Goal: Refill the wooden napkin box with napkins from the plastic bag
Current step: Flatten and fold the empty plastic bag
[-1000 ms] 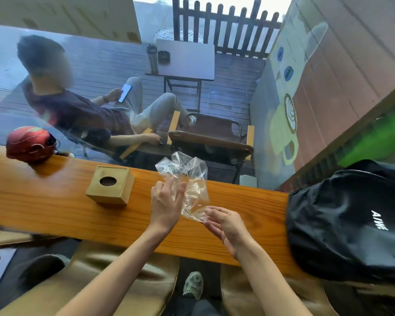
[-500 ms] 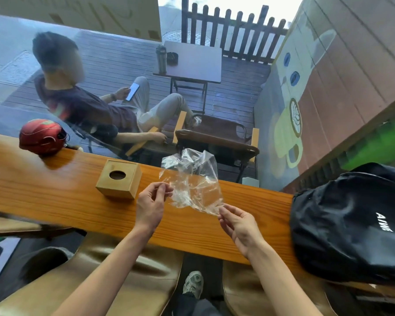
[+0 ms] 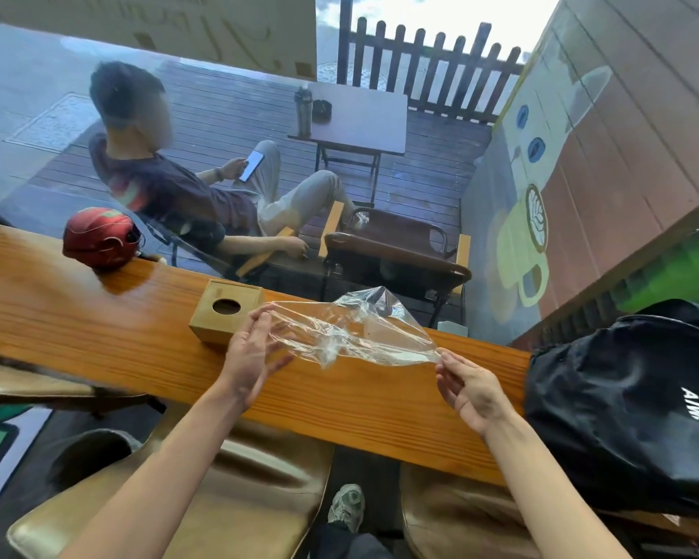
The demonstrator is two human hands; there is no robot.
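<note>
A clear plastic bag (image 3: pixel 352 328) is stretched flat between both hands, just above the wooden counter (image 3: pixel 97 328). No napkins show inside it. My left hand (image 3: pixel 251 349) pinches its left end, right beside the wooden napkin box (image 3: pixel 227 310). My right hand (image 3: pixel 467 385) pinches the bag's right corner. The box is a small square block with a round hole in its top, and it stands on the counter by the window.
A black backpack (image 3: pixel 630 401) lies on the counter at the right. At the far left of the counter sits a red helmet (image 3: pixel 99 238). Brown stools (image 3: pixel 202 502) stand below the counter. Behind the glass a person sits on a deck with chairs and a table.
The crumpled bag has been pulled out flat: my hands moved apart, the left toward the box and the right toward the backpack. The view also shifted left.
</note>
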